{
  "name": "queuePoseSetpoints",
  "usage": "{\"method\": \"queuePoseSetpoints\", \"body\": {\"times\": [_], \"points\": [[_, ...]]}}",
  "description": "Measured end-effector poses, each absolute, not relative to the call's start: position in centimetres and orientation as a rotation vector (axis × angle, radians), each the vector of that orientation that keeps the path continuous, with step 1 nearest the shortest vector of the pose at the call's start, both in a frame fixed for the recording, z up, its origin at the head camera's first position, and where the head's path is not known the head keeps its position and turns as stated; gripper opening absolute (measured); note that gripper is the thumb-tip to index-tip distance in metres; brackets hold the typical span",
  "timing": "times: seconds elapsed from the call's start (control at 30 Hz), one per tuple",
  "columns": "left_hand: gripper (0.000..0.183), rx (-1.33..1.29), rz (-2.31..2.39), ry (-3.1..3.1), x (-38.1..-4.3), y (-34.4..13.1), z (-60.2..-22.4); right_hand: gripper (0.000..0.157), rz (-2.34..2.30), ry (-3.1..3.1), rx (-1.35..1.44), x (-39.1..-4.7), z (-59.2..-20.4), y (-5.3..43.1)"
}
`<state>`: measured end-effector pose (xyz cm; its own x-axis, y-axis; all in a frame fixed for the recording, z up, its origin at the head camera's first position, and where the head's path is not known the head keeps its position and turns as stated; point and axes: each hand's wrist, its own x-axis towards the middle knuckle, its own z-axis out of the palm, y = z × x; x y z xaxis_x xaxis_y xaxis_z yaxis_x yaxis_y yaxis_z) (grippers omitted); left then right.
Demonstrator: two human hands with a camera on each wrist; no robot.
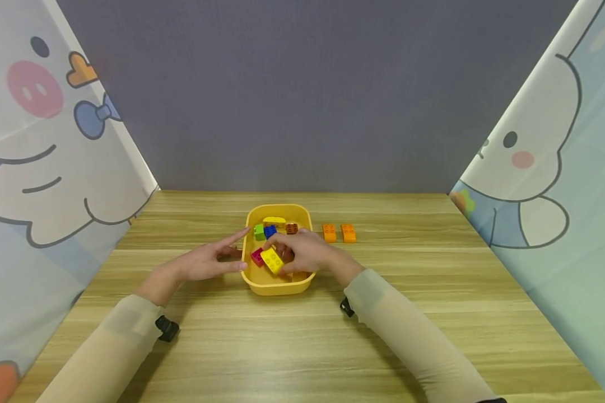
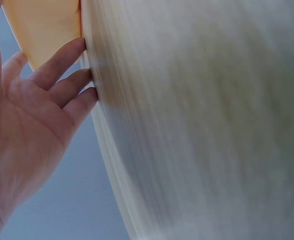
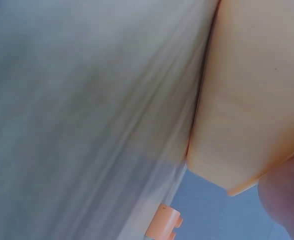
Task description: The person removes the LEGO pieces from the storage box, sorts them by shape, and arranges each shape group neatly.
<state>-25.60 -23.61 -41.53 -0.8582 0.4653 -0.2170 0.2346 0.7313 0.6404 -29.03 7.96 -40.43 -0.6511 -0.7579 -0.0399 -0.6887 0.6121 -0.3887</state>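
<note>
My right hand reaches over the rim of a yellow plastic bin and pinches a yellow toy brick with studs on it, tilted. Some of its fingers are hidden behind the hand. My left hand is at the bin's left side, thumb and forefinger spread along the rim; in the left wrist view its other fingers are extended beside the bin wall. Inside the bin lie a magenta brick, a green brick, a blue brick, a brown brick and a yellow piece.
Two orange bricks, a nearer one and a farther one, sit on the wooden table right of the bin. A grey panel rises behind the table. Cartoon-printed curtains flank both sides.
</note>
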Motion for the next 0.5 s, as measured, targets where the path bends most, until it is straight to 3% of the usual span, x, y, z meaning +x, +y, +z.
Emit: {"method": "queuePoseSetpoints", "body": {"times": [0.5], "points": [[0.097, 0.577, 0.880, 2.563, -25.8, -23.6, -41.3, 0.059, -1.376, 2.405, -1.064, -29.5, -39.6, 9.8]]}}
